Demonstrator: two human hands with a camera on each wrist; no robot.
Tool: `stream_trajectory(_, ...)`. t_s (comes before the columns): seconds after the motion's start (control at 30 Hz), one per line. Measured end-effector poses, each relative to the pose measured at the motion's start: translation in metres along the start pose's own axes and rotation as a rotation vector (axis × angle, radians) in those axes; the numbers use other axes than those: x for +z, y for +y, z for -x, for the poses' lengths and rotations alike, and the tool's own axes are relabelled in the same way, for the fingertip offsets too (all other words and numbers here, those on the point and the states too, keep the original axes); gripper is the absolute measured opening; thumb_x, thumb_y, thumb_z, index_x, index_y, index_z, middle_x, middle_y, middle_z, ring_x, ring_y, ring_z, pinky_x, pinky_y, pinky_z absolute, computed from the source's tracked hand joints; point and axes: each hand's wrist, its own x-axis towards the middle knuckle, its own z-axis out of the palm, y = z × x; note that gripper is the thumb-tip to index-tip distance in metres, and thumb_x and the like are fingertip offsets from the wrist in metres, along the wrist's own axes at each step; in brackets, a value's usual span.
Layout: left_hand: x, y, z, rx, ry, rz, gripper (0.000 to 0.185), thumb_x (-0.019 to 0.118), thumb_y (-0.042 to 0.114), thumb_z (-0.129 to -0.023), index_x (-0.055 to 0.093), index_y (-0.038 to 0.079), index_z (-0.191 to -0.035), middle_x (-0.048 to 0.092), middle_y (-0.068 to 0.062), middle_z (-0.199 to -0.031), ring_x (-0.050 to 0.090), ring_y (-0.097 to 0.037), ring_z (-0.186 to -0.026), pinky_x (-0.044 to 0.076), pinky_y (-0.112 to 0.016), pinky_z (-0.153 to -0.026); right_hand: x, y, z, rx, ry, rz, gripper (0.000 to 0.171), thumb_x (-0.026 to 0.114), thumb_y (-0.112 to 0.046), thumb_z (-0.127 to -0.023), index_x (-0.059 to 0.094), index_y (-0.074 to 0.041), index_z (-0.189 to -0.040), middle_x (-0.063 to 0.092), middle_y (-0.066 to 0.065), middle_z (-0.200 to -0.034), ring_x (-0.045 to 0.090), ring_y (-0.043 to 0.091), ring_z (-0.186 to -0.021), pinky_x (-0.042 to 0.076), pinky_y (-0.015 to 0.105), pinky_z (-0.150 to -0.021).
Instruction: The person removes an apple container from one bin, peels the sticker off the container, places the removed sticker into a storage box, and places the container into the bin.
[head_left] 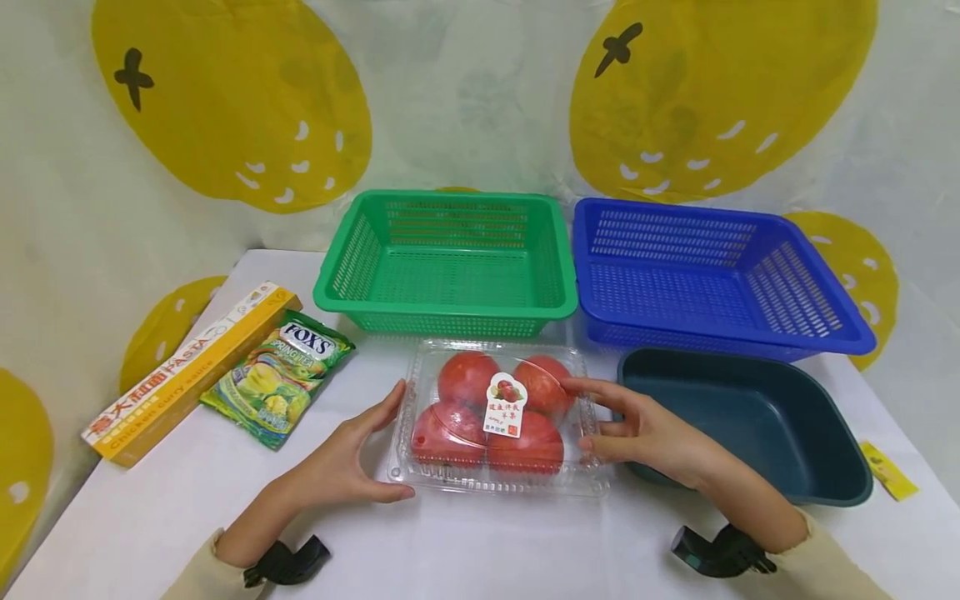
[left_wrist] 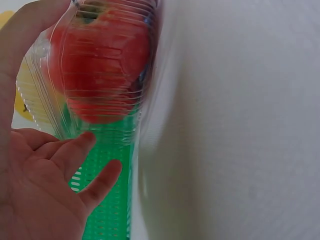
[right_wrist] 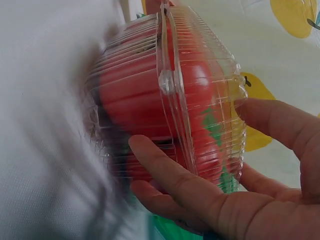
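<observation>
Both hands are on the tomato box (head_left: 498, 421): left hand (head_left: 352, 458) at its left edge, fingers fairly straight with the thumb along the near corner, right hand (head_left: 637, 433) curled round its right side, fingertips on the lid. Box sits flat on the white table (head_left: 465, 550), just in front of the green basket (head_left: 450, 262). Blue basket (head_left: 712, 275) is behind-right of the box, dark tub (head_left: 750, 425) right beside it, candy bag (head_left: 281, 375) and pasta carton (head_left: 187, 371) off to its left
</observation>
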Motion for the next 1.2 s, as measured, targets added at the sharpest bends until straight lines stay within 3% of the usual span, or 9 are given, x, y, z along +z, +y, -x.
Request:
stream_trajectory(0.23,-0.001,0.001,0.000,-0.002,-0.009,-0.008,0.118,0.089,0.038,-0.070,0.014,0.015,-0.158,0.028,-0.012,-0.158,0.042,-0.029,-0.136,0.028,-0.039,-0.113,0.005,-0.001,0.003,-0.084,0.053,0.016,0.069,0.071,-0.011,-0.090,0.036,-0.005,-0.149,0.021,0.021,-0.157,0.031,0.052,-0.136,0.046,0.026,-0.098)
stream_trajectory(0.43,-0.002,0.000,-0.001,-0.006,-0.020,-0.009,0.118,0.088,0.038,-0.071,0.011,0.014,-0.158,0.028,-0.011,-0.158,0.049,-0.024,-0.132,0.032,-0.048,-0.111,0.008,-0.008,0.006,-0.127,0.155,0.090,0.072,0.072,-0.010,-0.088,0.035,-0.003,-0.149,0.021,0.023,-0.157,0.018,0.047,-0.142,0.034,0.024,-0.102)
stream_trajectory(0.6,-0.003,0.000,-0.001,-0.019,-0.019,-0.010,0.119,0.088,0.036,-0.071,0.010,0.016,-0.158,0.030,-0.010,-0.158,0.052,-0.020,-0.128,0.036,-0.055,-0.107,0.012,-0.014,0.008,-0.206,0.233,0.170,0.065,0.071,-0.005,-0.088,0.041,-0.001,-0.145,0.028,0.026,-0.153,0.027,0.040,-0.141,0.034,0.011,-0.101)
stream_trajectory(0.73,-0.004,0.001,-0.001,-0.019,-0.011,-0.004,0.119,0.089,0.032,-0.070,0.011,0.017,-0.158,0.032,-0.011,-0.157,0.054,-0.018,-0.124,0.039,-0.052,-0.106,0.015,-0.016,0.005,-0.318,0.298,0.282,0.058,0.071,0.001,-0.086,0.047,-0.001,-0.139,0.048,0.023,-0.138,0.049,0.016,-0.129,0.040,0.011,-0.097)
stream_trajectory(0.83,-0.004,0.001,0.000,-0.015,-0.014,0.002,0.119,0.090,0.030,-0.070,0.011,0.016,-0.158,0.031,-0.012,-0.157,0.054,-0.018,-0.123,0.039,-0.049,-0.107,0.016,-0.017,0.003,-0.371,0.345,0.364,0.052,0.071,0.003,-0.085,0.053,0.000,-0.134,0.056,0.020,-0.126,0.054,0.004,-0.113,0.047,0.013,-0.090)
stream_trajectory(1.0,-0.002,0.000,-0.001,-0.026,-0.029,0.019,0.119,0.089,0.030,-0.070,0.011,0.015,-0.158,0.028,-0.012,-0.158,0.053,-0.020,-0.125,0.039,-0.049,-0.107,0.017,-0.018,0.000,-0.395,0.376,0.373,0.043,0.070,0.006,-0.085,0.058,0.002,-0.126,0.060,0.016,-0.113,0.056,0.010,-0.100,0.050,0.017,-0.080)
stream_trajectory(1.2,0.000,0.000,-0.001,-0.038,-0.033,0.033,0.118,0.089,0.029,-0.070,0.011,0.014,-0.158,0.027,-0.011,-0.159,0.052,-0.021,-0.126,0.039,-0.051,-0.107,0.016,-0.019,-0.011,-0.433,0.275,0.290,0.033,0.067,0.009,-0.086,0.060,0.008,-0.118,0.063,0.020,-0.105,0.060,0.011,-0.091,0.052,0.018,-0.079)
